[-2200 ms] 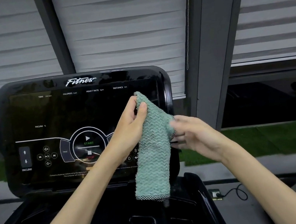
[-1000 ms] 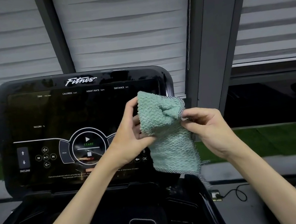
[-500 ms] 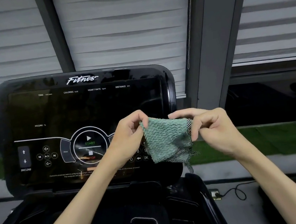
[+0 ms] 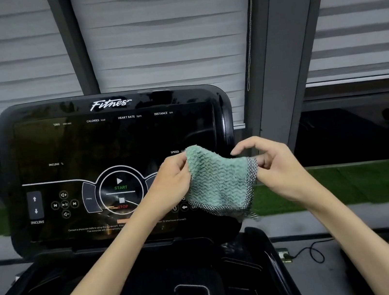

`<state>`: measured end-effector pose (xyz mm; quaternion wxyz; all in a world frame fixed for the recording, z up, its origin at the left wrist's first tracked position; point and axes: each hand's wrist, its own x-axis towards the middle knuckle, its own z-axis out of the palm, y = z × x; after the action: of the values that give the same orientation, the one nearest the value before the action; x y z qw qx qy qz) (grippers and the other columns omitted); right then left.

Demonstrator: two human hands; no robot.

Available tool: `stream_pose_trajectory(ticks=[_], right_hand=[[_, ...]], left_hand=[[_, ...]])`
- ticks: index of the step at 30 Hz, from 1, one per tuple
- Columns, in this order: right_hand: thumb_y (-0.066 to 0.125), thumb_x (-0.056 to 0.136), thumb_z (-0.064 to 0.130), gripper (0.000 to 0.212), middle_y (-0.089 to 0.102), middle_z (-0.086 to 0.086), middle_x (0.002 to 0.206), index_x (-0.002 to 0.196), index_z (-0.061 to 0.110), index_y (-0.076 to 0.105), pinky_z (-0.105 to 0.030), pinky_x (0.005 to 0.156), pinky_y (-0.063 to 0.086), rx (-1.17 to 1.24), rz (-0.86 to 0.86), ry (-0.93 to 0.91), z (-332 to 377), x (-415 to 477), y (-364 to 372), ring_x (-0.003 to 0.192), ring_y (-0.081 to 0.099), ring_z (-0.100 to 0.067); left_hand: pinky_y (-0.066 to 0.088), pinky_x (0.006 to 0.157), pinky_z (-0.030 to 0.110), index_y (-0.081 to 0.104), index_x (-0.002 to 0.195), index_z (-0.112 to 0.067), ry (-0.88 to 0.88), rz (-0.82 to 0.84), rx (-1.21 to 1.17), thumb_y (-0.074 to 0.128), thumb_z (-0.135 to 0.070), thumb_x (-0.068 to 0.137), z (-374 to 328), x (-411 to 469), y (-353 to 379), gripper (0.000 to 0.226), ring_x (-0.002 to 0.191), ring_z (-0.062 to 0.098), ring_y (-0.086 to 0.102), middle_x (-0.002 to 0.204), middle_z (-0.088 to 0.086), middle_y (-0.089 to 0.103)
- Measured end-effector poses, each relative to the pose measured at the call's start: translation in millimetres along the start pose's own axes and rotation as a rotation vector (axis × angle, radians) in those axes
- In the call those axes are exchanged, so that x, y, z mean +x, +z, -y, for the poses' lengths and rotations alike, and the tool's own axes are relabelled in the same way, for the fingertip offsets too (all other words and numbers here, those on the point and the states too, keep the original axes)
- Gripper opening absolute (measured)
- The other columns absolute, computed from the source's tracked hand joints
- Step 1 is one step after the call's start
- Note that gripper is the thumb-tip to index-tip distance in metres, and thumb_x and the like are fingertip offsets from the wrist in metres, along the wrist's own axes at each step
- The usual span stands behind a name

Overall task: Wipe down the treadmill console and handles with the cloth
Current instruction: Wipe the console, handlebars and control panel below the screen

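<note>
A folded green textured cloth [image 4: 218,182] with a grey mesh edge hangs in the air in front of the right part of the black treadmill console [image 4: 101,146]. My left hand [image 4: 170,179] pinches its left upper corner. My right hand [image 4: 271,163] pinches its right edge, fingers curled. The cloth does not touch the screen. The console screen shows START and STOP marks and incline buttons. Below it lies the black console tray [image 4: 138,283]. The handles are hard to make out in the dark lower area.
Grey window blinds [image 4: 165,37] and dark frame posts [image 4: 276,58] stand behind the console. A strip of green turf [image 4: 361,179] runs along the window at right. A small socket with a black cable [image 4: 307,254] lies on the grey floor right of the tray.
The cloth went from hanging long to folded into a compact pad between both hands. In the last half second my hands drew slightly apart and spread it flatter.
</note>
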<state>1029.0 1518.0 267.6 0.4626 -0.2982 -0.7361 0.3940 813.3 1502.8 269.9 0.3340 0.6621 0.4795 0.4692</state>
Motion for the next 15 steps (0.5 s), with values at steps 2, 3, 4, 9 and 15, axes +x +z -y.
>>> stream_pose_trajectory(ticks=[2, 3, 4, 9, 15], right_hand=[[0.069, 0.084, 0.004, 0.02, 0.073, -0.011, 0.08, 0.098, 0.017, 0.063, -0.04, 0.064, 0.051, 0.001, 0.009, -0.034, 6.9, -1.5, -2.3, 0.073, 0.068, -0.027], [0.07, 0.082, 0.002, 0.02, 0.073, -0.01, 0.085, 0.097, 0.015, 0.063, -0.037, 0.066, 0.055, -0.001, 0.012, -0.05, 10.1, -1.9, -3.3, 0.077, 0.07, -0.025], [0.071, 0.081, 0.0, 0.02, 0.072, -0.008, 0.088, 0.095, 0.013, 0.063, -0.032, 0.067, 0.056, -0.01, 0.007, -0.066, 11.7, -1.7, -4.3, 0.079, 0.069, -0.023], [0.058, 0.088, -0.008, 0.026, 0.065, 0.001, 0.081, 0.085, 0.017, 0.06, -0.034, 0.07, 0.044, -0.065, -0.036, -0.105, 3.4, 0.9, -6.5, 0.078, 0.059, -0.034], [0.039, 0.083, -0.015, 0.048, 0.068, 0.004, 0.079, 0.07, 0.019, 0.069, -0.029, 0.076, 0.044, -0.022, -0.047, 0.014, -5.0, -1.3, -1.6, 0.078, 0.06, -0.022]], left_hand=[[0.054, 0.078, 0.04, 0.072, 0.091, -0.016, 0.02, -0.001, 0.014, 0.048, -0.016, 0.103, 1.7, -1.2, -1.6, 0.026, 0.087, 0.025, 0.068, 0.089, 0.004, 0.073], [0.052, 0.071, 0.035, 0.071, 0.089, -0.021, 0.032, -0.001, -0.002, 0.05, -0.015, 0.102, 2.9, -1.6, -2.9, 0.025, 0.078, 0.022, 0.066, 0.082, 0.002, 0.071], [0.047, 0.065, 0.032, 0.068, 0.088, -0.027, 0.032, 0.002, -0.016, 0.053, -0.015, 0.101, 5.4, -1.4, -5.0, 0.024, 0.069, 0.023, 0.06, 0.074, 0.003, 0.067], [0.04, 0.07, 0.037, 0.05, 0.1, -0.036, 0.016, 0.071, -0.189, 0.05, -0.011, 0.101, 10.2, -3.7, -12.7, 0.025, 0.071, 0.027, 0.05, 0.077, 0.02, 0.058], [0.051, 0.064, 0.024, 0.072, 0.072, -0.021, -0.036, 0.1, -0.316, 0.034, 0.001, 0.099, 4.0, -8.5, -11.7, 0.051, 0.077, 0.018, 0.063, 0.086, 0.002, 0.069]])
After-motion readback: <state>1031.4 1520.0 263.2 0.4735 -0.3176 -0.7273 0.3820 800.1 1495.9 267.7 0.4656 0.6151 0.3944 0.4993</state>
